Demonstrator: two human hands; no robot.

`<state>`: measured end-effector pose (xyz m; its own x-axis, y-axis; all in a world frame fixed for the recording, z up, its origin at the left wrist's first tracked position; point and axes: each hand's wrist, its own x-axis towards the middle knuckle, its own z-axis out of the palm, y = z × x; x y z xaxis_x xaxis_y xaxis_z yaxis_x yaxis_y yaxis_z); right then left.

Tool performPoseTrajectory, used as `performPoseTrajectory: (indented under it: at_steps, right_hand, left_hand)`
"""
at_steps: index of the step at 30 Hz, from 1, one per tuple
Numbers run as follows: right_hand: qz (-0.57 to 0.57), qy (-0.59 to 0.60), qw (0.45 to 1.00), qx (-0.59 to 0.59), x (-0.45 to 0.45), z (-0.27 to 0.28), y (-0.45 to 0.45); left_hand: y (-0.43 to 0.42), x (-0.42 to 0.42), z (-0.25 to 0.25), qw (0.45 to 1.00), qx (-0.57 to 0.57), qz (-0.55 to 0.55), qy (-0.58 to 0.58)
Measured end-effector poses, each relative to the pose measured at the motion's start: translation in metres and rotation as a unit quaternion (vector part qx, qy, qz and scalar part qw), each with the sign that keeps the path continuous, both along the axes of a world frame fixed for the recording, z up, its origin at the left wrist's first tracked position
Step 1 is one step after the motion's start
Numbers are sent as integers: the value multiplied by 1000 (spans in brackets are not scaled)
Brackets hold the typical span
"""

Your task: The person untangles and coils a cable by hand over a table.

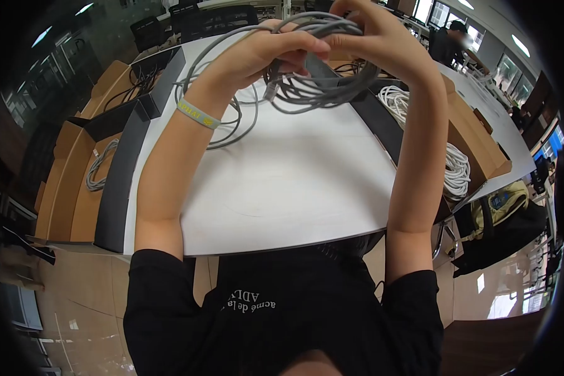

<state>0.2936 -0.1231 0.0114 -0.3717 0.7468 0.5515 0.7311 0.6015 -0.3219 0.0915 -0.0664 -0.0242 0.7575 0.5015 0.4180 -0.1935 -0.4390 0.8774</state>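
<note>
A grey network cable (332,97) is wound in several loops above the far part of the white table (282,182). My left hand (272,51), below a grey wristband (198,114), is closed on the left side of the coil. Around the coil's upper right side my right hand (376,39) is closed too, its thumb reaching toward my left fingertips. A clear plug (271,92) hangs below my left fingers. Looser loops of grey cable (235,135) droop beside my left wrist toward the tabletop. Some fingers are hidden behind the loops.
At left, an open box (75,182) holds a grey cable (100,166); another behind it holds black cables (144,84). White cables (455,172) lie in a box (479,141) at right. A backpack (504,210) is beyond. A person (448,47) is in the background.
</note>
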Motion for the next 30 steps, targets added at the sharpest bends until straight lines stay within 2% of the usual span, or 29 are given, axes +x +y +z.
performPoseTrajectory:
  at_steps: [1,3,4,6,7,8,9,10,11,12,13,15,16,18,19,21,22,24,27,29,30]
  right_hand:
    - [3,2,1000,5,1,-2,7]
    - [18,149,986,77,-5,-5,20]
    - [28,221,969,110,-10,-8,27]
    - [49,359,916,170,-20,-16,43]
    - [60,425,881,196,-26,-20,50]
    - [70,490,841,219,-32,-25,57]
    - [67,490,863,100,-45,-35,54]
    - [55,522,850,35,-67,-49,56]
    - [69,492,867,-45,-82,-64,64]
    - [50,444,889,-99,-97,-84,71]
    - [87,453,877,-132,-115,-99,69]
    - [220,555,787,-155,-137,-99,61]
    - [289,588,749,-95,-135,-88,51]
    - [267,672,674,-149,-117,-83,52]
    - [234,639,724,-114,-108,-88,61]
    - [267,654,706,-55,-99,-80,68]
    - [260,692,671,-60,-88,-76,69]
    - [220,709,667,-68,-75,-59,61]
    - [244,731,637,-29,-51,-47,78]
    - [223,685,693,14,-18,-37,81]
    - [249,636,730,7,-6,-35,78]
  left_hand:
    - [0,3,-4,997,-20,35,-62]
    - [5,4,-3,986,-74,-4,-151]
    - [13,8,-5,969,-107,19,-224]
    - [29,7,-7,923,-111,18,-369]
    - [36,3,-7,922,-105,23,-371]
    - [42,-2,-7,902,-92,32,-422]
    - [46,-7,-5,879,-78,40,-469]
    - [48,-12,-3,853,-64,47,-515]
    - [43,-12,0,855,-58,50,-514]
    - [34,-7,1,832,-98,104,-536]
    - [29,-2,3,806,-138,156,-554]
    - [29,7,-11,850,-167,120,-486]
    - [23,16,-20,873,-177,98,-444]
    - [16,35,-27,893,-177,96,-401]
    - [14,42,-28,895,-187,77,-397]
    - [17,44,-29,907,-192,39,-373]
    - [18,42,-31,919,-173,38,-352]
    - [23,43,-35,932,-178,43,-314]
    - [26,40,-34,878,-264,45,-396]
    - [44,26,-25,859,-234,33,-453]
    - [50,15,-18,869,-211,36,-447]
